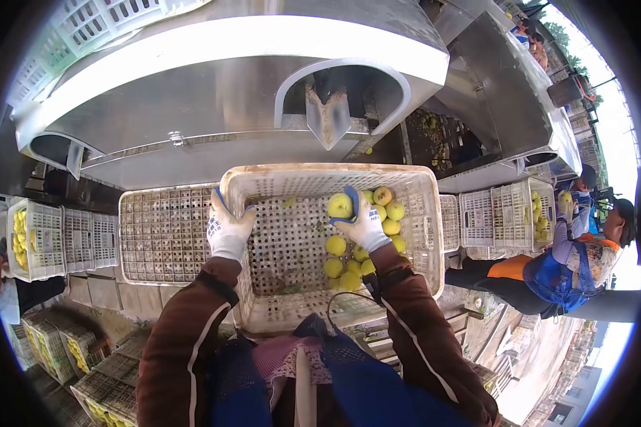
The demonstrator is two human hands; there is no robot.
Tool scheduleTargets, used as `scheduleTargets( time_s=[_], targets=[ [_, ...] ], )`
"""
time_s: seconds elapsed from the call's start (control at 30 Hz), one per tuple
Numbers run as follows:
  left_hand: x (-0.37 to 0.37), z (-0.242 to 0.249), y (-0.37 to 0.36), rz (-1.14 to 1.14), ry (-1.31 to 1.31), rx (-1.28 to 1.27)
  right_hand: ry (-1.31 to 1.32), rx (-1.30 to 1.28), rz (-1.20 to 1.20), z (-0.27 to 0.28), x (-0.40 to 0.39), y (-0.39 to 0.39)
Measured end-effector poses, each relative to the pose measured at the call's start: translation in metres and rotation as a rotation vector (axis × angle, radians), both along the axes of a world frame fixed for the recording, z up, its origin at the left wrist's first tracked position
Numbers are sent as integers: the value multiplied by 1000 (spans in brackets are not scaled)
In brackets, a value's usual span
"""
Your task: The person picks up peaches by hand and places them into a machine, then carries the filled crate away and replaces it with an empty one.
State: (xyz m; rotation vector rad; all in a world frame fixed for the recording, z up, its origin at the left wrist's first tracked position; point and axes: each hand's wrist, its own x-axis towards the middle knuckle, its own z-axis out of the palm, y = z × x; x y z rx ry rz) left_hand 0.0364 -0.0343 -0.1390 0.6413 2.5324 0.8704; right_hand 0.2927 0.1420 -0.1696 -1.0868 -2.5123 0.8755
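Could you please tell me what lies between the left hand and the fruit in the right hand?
The head view shows the crate's perforated floor and small scraps between the left hand and that fruit.

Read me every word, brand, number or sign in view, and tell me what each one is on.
Nothing is clear enough to quote.
Left glove: blue print on the back, too small and blurred to read.
Right glove: blue print on the back, also too small to read surely.
Large crate and metal housing: no lettering that I can make out.
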Motion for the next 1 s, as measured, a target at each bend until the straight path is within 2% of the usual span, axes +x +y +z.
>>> scheduleTargets(
  time_s=[0.07,0.17,0.3,0.43,0.5,0.57,0.63,0.67,0.7,0.77,0.83,0.87,0.9,0.93,1.0],
  targets=[
    [-2,-3,-1,-7,23,9,279,133,-15,57,-28,-4],
    [-1,-1,-2,-14,-9,2,294,462,-141,116,-71,7],
    [-2,0,-5,-12,-30,-12,37,545,-450,109,-127,40],
    [-3,8,-2,2,-40,-40,-103,296,-520,154,-176,46],
    [-2,7,-3,-19,-75,-50,-47,366,-634,157,-185,42],
    [-4,-10,-4,-21,-37,105,32,440,-609,149,-179,46],
    [-3,-9,-3,-13,-30,92,208,490,-487,151,-152,24],
    [-2,-5,-2,-5,-56,74,298,455,-400,135,-134,11],
    [-1,-9,-1,-14,-40,91,253,472,-314,108,-110,1],
    [-4,-19,-2,-13,7,120,-224,347,-172,50,-49,-3],
    [-3,-24,-2,-15,28,117,-602,318,-275,-2,16,16],
    [1,4,0,-12,13,46,-867,358,-307,-18,40,29],
    [1,4,-1,-23,-7,13,-1004,106,-274,-17,51,47],
    [4,10,-2,-29,51,-15,-992,131,-228,-39,68,58],
    [4,24,-3,18,-49,-73,-967,183,-136,-85,106,81]
  ],
)
